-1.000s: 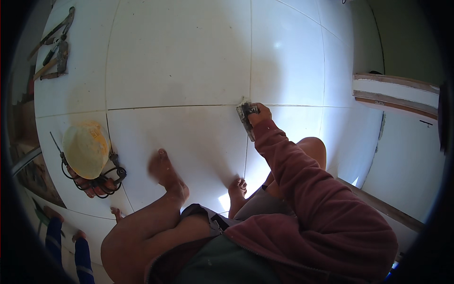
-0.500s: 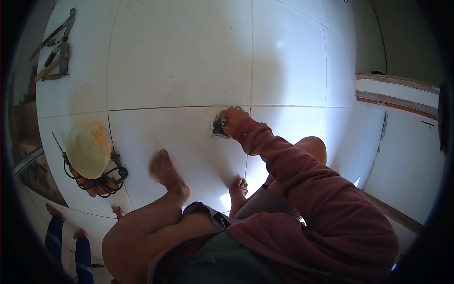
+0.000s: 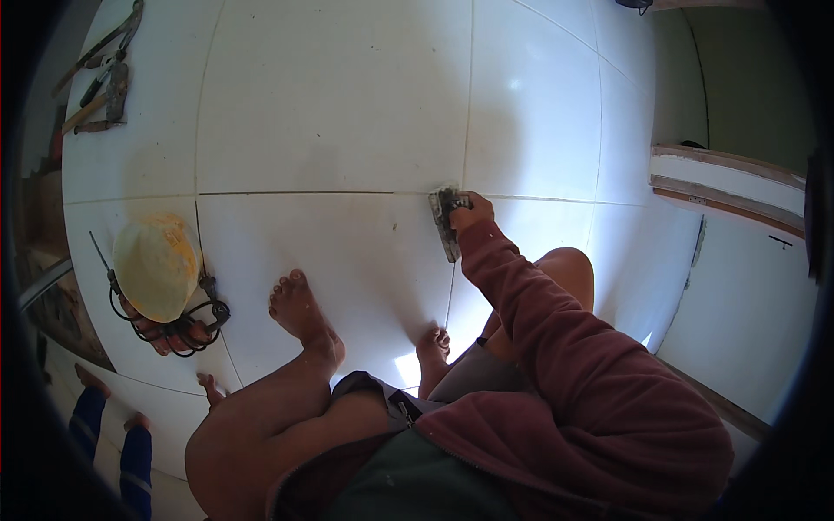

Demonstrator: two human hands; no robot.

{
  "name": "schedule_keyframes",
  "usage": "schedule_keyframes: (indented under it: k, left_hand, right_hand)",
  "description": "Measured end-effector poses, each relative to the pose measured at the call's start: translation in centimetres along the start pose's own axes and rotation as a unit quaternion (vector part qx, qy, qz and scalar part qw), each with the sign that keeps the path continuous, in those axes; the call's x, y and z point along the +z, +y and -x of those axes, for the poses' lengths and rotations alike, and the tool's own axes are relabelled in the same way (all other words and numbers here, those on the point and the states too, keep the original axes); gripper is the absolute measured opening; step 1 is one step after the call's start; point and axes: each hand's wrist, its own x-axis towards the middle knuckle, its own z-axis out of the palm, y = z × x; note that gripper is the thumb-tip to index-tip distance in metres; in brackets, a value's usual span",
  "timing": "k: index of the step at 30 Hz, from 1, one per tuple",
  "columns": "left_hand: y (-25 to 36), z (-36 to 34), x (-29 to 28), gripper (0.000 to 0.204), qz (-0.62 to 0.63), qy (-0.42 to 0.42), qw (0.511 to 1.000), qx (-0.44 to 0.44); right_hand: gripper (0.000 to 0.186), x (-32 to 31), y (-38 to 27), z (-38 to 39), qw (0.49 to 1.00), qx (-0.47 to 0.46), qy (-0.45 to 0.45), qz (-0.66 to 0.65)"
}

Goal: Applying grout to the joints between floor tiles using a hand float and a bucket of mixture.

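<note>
My right hand [image 3: 474, 209], at the end of a maroon sleeve, is closed round the handle of a small grey trowel [image 3: 446, 227]. The trowel has a rectangular plate smeared with dried whitish material. It appears tilted up on edge, close over the joint between white floor tiles [image 3: 330, 130]. A dark unfilled-looking joint line [image 3: 295, 192] runs to the left of it, and the stretch nearest the trowel looks pale. No part of my left hand shows.
At left, a pale bowl [image 3: 155, 265] with yellow stains rests by a reddish power tool [image 3: 165, 334] and its black cord. A hammer [image 3: 115, 94] and other hand tools lie at the far left. My bare feet are on the tiles; another person's legs [image 3: 135, 464] show lower left.
My right hand has moved right along the joint, and the trowel has turned from lying nearly flat to tilted on edge. My left foot, blurred before, is now still.
</note>
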Motion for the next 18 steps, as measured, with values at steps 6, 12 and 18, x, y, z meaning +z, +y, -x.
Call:
schedule_keyframes:
  k: [6, 12, 18]
  left_hand:
    - [0.3, -0.1, 0.1, 0.024, 0.013, -0.010, 1.000, -0.001]
    - [0.1, -0.6, 0.0, 0.021, 0.001, 0.009, 1.000, 0.008]
    - [0.2, -0.2, -0.2, 0.025, 0.010, -0.008, 1.000, 0.005]
  right_hand:
    - [0.034, 6.6, -5.0, 5.6, 0.951, -0.137, -0.218, 0.173]
    - [0.040, 4.5, -7.0, 3.6, 0.920, -0.258, -0.146, 0.256]
    - [0.040, 4.4, -7.2, 3.0, 0.879, -0.236, -0.209, 0.357]
